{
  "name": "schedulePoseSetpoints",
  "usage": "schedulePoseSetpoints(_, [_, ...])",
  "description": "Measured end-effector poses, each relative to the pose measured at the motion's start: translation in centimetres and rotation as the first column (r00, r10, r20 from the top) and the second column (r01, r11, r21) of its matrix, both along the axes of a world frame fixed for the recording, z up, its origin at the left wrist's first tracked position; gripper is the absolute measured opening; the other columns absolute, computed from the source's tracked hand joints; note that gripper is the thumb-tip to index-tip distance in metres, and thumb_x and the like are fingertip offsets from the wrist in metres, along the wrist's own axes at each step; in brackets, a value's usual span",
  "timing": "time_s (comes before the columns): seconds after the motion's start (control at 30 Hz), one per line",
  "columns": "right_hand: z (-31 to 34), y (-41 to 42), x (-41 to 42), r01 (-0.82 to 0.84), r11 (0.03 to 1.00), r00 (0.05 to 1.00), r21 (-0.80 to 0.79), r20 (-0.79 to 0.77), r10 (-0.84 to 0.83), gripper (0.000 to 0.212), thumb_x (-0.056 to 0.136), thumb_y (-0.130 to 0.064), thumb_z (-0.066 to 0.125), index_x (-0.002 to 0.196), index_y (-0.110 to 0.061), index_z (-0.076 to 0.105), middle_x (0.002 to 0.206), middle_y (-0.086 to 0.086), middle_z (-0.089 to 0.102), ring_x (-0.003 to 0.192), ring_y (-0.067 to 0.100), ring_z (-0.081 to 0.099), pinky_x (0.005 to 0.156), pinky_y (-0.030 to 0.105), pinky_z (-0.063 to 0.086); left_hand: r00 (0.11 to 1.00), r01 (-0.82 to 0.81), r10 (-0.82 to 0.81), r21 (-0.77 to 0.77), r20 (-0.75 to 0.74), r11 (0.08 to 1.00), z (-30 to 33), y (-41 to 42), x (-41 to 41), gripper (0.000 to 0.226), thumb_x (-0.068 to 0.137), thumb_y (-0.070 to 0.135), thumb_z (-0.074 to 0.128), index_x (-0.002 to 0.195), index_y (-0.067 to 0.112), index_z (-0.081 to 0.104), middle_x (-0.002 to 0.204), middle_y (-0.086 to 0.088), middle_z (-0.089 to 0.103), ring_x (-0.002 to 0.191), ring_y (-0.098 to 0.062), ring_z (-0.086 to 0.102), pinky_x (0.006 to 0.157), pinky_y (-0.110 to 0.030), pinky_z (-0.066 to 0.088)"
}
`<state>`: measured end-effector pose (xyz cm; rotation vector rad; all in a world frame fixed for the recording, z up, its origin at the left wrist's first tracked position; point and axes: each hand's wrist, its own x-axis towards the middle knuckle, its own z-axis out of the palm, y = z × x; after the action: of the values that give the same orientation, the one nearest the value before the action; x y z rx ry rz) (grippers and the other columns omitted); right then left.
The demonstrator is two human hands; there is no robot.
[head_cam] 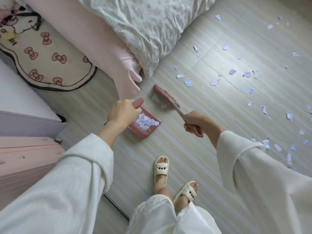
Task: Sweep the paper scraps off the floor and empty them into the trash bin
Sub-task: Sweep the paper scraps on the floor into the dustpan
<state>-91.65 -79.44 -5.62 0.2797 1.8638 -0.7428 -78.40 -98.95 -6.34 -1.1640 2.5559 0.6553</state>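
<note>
left hand (120,114) gripping dustpan (143,123), right hand (196,122) seemingly gripping brush (166,97)

A single wide-angle view from the person's head looks steeply down and slightly forward at the floor (194,132). Both sleeved arms reach in from the bottom corners, close to the lens, with the slippered feet directly below. The bed's corner (135,39) fills the top edge, lines bowing outward.

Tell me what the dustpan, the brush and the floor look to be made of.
Dustpan: probably matte plastic, an even dusty pink, moulded comb teeth on its rim.
Brush: likely the same matte pink plastic on its back; the bristles are blurred.
Floor: pale wood-grain planks with a soft sheen, perhaps laminate or vinyl.
</note>
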Motion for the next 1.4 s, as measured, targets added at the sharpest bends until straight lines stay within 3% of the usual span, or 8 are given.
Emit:
schedulePoseSetpoints(0.23, [2.8, 1.0, -2.6, -0.352, 0.934, 0.935, 0.054, 0.06, 0.349, 0.012, 0.091, -0.01, 0.043, 0.082, -0.005, 0.049, 0.057, 0.007, 0.052, 0.037, 0.012, 0.044, 0.036, 0.017, 0.035, 1.0, 0.009, -0.009, 0.022, -0.008, 1.0, -0.1, -2.0, -0.6, 0.026, 0.076, 0.042, 0.053, 0.058, 0.024, 0.049, 0.063, -0.006, 0.057, 0.068, -0.033, 0.054, 0.059, -0.03, 0.039])
schedulePoseSetpoints(0.43, [4.8, 3.9, -3.3, -0.362, 0.932, 0.93, 0.034, 0.084, 0.358, 0.021, 0.093, -0.017, 0.048, 0.101, 0.0, 0.059, 0.056, 0.005, 0.055, 0.036, 0.011, 0.045, 0.035, 0.017, 0.036, 0.999, 0.034, -0.034, 0.025, -0.01, 0.999, 0.1, -1.6, -0.9, 0.021, 0.076, 0.04, 0.051, 0.063, 0.025, 0.052, 0.055, 0.001, 0.047, 0.066, -0.031, 0.051, 0.059, -0.03, 0.039])
schedulePoseSetpoints(0.63, [4.6, 2.7, -2.1, -0.238, 0.971, 0.971, 0.015, -0.028, 0.239, 0.017, 0.089, -0.005, 0.043, 0.073, -0.006, 0.049, 0.055, 0.01, 0.051, 0.032, 0.012, 0.044, 0.034, 0.016, 0.036, 1.0, 0.02, -0.02, 0.012, 0.012, 1.0, 0.0, -1.4, -0.3, 0.031, 0.081, 0.043, 0.051, 0.056, 0.024, 0.047, 0.055, 0.001, 0.05, 0.064, -0.031, 0.053, 0.058, -0.029, 0.039])
schedulePoseSetpoints(0.77, [3.6, 1.1, -1.3, -0.207, 0.978, 0.977, 0.035, -0.048, 0.209, 0.018, 0.092, -0.002, 0.039, 0.076, -0.005, 0.048, 0.06, 0.011, 0.049, 0.038, 0.016, 0.044, 0.032, 0.016, 0.035, 0.999, 0.031, -0.032, 0.023, 0.029, 0.999, 0.3, -1.3, 0.7, 0.03, 0.081, 0.048, 0.052, 0.062, 0.025, 0.054, 0.062, -0.003, 0.055, 0.067, -0.032, 0.053, 0.059, -0.028, 0.04])
schedulePoseSetpoints(0.93, [3.0, 0.2, -0.2, -0.269, 0.962, 0.962, 0.036, 0.047, 0.267, 0.013, 0.093, -0.004, 0.04, 0.093, 0.0, 0.052, 0.063, 0.011, 0.052, 0.043, 0.015, 0.047, 0.033, 0.016, 0.036, 0.991, 0.108, -0.113, 0.061, 0.075, 0.992, 1.0, -1.2, 1.9, 0.032, 0.08, 0.043, 0.053, 0.055, 0.023, 0.045, 0.062, -0.005, 0.054, 0.068, -0.032, 0.052, 0.06, -0.03, 0.04])
schedulePoseSetpoints(1.13, [4.5, 2.6, -2.1, -0.282, 0.959, 0.925, 0.0, 0.265, 0.272, 0.013, 0.094, -0.016, 0.043, 0.093, -0.006, 0.05, 0.057, 0.003, 0.051, 0.037, 0.008, 0.042, 0.034, 0.017, 0.036, 0.989, 0.124, -0.126, 0.042, 0.072, 0.991, 1.5, -0.6, 2.4, 0.023, 0.079, 0.04, 0.049, 0.06, 0.026, 0.051, 0.067, -0.005, 0.055, 0.069, -0.03, 0.05, 0.062, -0.031, 0.04])
schedulePoseSetpoints(1.27, [5.6, 3.4, -1.3, -0.316, 0.949, 0.923, -0.011, 0.23, 0.31, 0.013, 0.093, -0.016, 0.045, 0.091, -0.004, 0.051, 0.058, 0.005, 0.052, 0.038, 0.009, 0.044, 0.035, 0.017, 0.035, 0.991, 0.117, -0.118, 0.018, 0.061, 0.993, 1.6, -0.2, 3.0, 0.026, 0.08, 0.043, 0.05, 0.059, 0.028, 0.05, 0.07, -0.008, 0.059, 0.067, -0.03, 0.048, 0.062, -0.03, 0.04])
schedulePoseSetpoints(1.4, [6.7, 3.6, -0.7, -0.315, 0.949, 0.938, -0.01, 0.149, 0.313, 0.012, 0.09, -0.011, 0.046, 0.087, -0.002, 0.053, 0.058, 0.007, 0.052, 0.034, 0.01, 0.044, 0.035, 0.014, 0.035, 0.99, 0.122, -0.123, 0.012, 0.065, 0.992, 2.2, 0.4, 3.6, 0.026, 0.079, 0.038, 0.052, 0.055, 0.028, 0.046, 0.062, -0.003, 0.05, 0.066, -0.029, 0.049, 0.061, -0.03, 0.04])
